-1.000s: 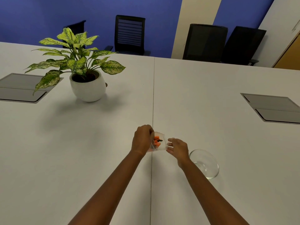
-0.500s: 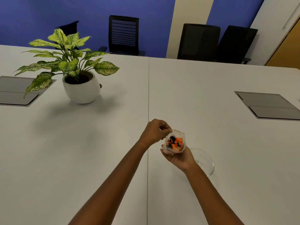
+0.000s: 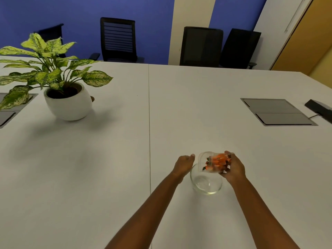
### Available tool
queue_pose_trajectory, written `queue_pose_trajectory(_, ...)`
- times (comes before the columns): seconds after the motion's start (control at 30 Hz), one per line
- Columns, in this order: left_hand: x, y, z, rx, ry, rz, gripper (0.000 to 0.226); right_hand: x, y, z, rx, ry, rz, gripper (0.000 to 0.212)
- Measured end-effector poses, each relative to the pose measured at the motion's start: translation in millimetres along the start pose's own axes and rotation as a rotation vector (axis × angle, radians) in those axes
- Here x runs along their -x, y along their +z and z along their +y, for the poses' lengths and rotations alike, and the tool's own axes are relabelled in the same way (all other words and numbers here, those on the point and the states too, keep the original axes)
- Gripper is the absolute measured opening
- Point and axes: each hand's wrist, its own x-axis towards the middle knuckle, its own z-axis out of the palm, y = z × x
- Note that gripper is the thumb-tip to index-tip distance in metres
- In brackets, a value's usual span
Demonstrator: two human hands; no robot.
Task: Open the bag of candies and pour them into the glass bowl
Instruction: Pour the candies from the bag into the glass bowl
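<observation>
A clear plastic bag of orange and black candies is tipped on its side, its mouth facing left, just above the far rim of the glass bowl. My right hand grips the bag from the right. The bowl stands on the white table and looks empty. My left hand rests against the bowl's left rim with its fingers curled; whether it grips the rim is unclear.
A potted plant in a white pot stands at the far left. Grey cable hatches are set into the table at right and left. A black device lies at the right edge. Office chairs line the far side.
The bag has left my left hand and travelled right with my right hand, tilting over the bowl. My left hand dropped to the bowl's left rim.
</observation>
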Motion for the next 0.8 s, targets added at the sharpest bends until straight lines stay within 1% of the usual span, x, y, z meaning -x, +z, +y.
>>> queue_pose_trajectory(0.07,-2.0,7.3,-8.9,0.004,-0.075,-0.025,0.042,-4.1,-7.4,-0.5,0.147,-0.164,0.086,0.022)
queue_pose_trajectory(0.17,-3.9,11.4,-17.9,0.007,-0.146,-0.044,0.060,-3.9,-12.2,9.8,0.433,-0.428,0.162,0.030)
queue_pose_trajectory(0.27,-5.2,11.2,-22.3,0.060,-0.205,-0.073,0.065,4.0,-11.9,19.0,0.589,-0.587,0.122,0.030)
queue_pose_trajectory(0.4,-5.4,10.8,-24.9,0.084,-0.233,-0.082,0.066,16.8,-6.1,24.1,0.688,-0.738,-0.001,0.026)
queue_pose_trajectory(0.5,-4.4,9.7,-25.7,0.078,-0.236,-0.081,0.066,27.7,-1.8,23.1,0.777,-0.933,-0.021,0.024)
queue_pose_trajectory(0.6,-2.4,9.4,-25.3,0.083,-0.236,-0.079,0.064,35.7,2.1,22.7,0.864,-1.067,-0.028,0.022)
queue_pose_trajectory(0.7,0.6,10.1,-25.2,0.097,-0.238,-0.073,0.058,39.1,5.3,18.7,0.869,-1.115,-0.021,0.022)
queue_pose_trajectory(0.73,1.1,9.3,-26.1,0.102,-0.237,-0.068,0.051,41.0,6.8,17.1,0.843,-1.120,-0.014,0.022)
queue_pose_trajectory(0.8,1.1,7.4,-26.8,0.115,-0.209,-0.071,0.026,44.0,11.3,13.0,0.723,-1.084,0.024,0.023)
